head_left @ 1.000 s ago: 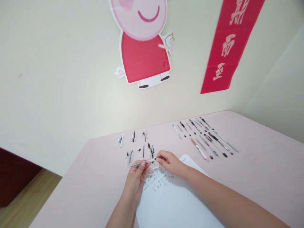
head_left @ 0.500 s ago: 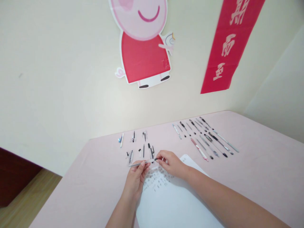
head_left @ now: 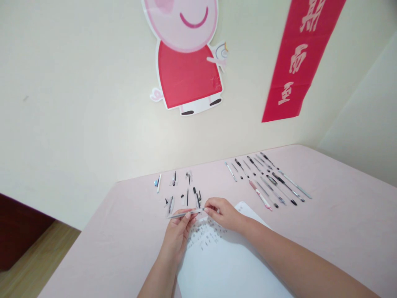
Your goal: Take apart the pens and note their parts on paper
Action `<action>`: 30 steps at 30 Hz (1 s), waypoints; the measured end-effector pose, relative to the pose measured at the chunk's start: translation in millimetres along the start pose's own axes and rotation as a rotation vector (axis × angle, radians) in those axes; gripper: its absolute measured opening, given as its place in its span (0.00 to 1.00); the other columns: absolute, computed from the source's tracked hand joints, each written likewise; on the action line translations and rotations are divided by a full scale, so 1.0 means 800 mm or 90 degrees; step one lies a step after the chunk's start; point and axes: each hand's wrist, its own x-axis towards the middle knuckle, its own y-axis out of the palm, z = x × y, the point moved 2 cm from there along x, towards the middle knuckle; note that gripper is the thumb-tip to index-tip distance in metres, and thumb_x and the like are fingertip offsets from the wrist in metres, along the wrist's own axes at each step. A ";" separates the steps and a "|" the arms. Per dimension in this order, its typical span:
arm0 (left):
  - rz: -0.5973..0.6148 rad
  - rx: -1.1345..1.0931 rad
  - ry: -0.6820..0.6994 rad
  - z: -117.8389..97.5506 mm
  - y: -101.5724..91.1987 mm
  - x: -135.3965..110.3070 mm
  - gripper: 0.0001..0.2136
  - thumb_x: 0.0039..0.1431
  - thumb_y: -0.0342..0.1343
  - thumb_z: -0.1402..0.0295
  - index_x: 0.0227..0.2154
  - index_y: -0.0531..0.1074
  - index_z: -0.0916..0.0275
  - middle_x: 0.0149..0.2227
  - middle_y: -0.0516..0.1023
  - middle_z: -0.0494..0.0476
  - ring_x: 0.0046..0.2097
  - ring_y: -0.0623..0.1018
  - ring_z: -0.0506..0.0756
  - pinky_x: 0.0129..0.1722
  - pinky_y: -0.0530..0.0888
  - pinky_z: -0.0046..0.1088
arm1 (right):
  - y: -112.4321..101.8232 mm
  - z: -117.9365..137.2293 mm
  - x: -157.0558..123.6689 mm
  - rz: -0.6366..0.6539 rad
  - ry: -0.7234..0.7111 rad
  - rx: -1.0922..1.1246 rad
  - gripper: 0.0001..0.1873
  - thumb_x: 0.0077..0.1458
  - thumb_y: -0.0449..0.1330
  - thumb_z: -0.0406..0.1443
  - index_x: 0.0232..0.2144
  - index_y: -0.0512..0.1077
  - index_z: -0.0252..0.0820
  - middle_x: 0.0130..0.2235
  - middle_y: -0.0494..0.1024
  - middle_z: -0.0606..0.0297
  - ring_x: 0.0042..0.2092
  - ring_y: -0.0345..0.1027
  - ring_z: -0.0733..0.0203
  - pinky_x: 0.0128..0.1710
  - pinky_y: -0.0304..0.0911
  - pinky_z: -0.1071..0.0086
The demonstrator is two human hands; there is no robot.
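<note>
My left hand point(head_left: 179, 231) pinches a thin clear pen barrel point(head_left: 182, 214) that lies almost level just above the pink table point(head_left: 124, 248). At the barrel's right end, the fingertips of my right hand point(head_left: 221, 212) are pinched around a small part that I cannot make out. Both hands hover over the top edge of a white sheet of paper point(head_left: 223, 265) with scribbles on it. Just beyond the hands lie several small loose pen parts point(head_left: 187, 194).
A row of several whole pens point(head_left: 266, 180) lies at the far right of the table. A white pen cap piece point(head_left: 159, 183) rests at the far left. The wall behind carries a cartoon pig cutout point(head_left: 187, 54) and a red banner point(head_left: 297, 58).
Both hands stay where they were; the right fingertips have closed in on the barrel's right end and now hide the dark tip seen there before.
</note>
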 end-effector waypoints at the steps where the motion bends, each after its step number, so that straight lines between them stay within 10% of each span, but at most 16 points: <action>1: 0.001 0.002 -0.001 0.000 0.001 -0.001 0.10 0.42 0.65 0.72 0.30 0.74 0.67 0.30 0.79 0.57 0.33 0.78 0.50 0.34 0.75 0.20 | 0.000 0.000 0.000 0.005 0.002 -0.001 0.09 0.55 0.52 0.35 0.25 0.67 0.39 0.23 0.66 0.69 0.27 0.59 0.67 0.27 0.54 0.75; 15: 0.001 -0.016 -0.011 0.000 0.002 -0.001 0.09 0.42 0.65 0.74 0.29 0.74 0.67 0.31 0.79 0.56 0.33 0.78 0.50 0.33 0.76 0.19 | 0.010 -0.010 0.000 0.051 0.103 0.182 0.26 0.59 0.41 0.50 0.21 0.64 0.39 0.19 0.65 0.69 0.21 0.58 0.68 0.24 0.55 0.74; 30: -0.010 -0.010 -0.013 -0.001 0.005 -0.002 0.08 0.43 0.64 0.75 0.28 0.73 0.67 0.31 0.79 0.57 0.33 0.79 0.50 0.34 0.76 0.20 | 0.006 -0.004 0.002 0.014 0.064 0.110 0.15 0.58 0.48 0.41 0.22 0.61 0.40 0.21 0.64 0.70 0.25 0.57 0.67 0.26 0.54 0.74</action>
